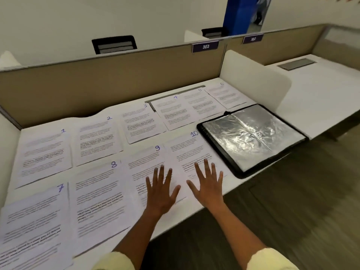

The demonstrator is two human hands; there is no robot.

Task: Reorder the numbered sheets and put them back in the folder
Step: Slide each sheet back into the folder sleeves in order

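Sheets (97,141) lie ordered across the desk (319,98); left hand (160,189) and right hand (209,184) splayed, holding nothing. I advise gathering from sheet 1 (43,152), edges squared, toward the folder (251,137) at the right edge.

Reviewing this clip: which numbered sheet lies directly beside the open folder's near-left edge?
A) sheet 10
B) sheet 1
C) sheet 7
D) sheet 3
A: sheet 10 lies right next to the open folder at the right end of the front row, with the right hand spread flat over its lower part.
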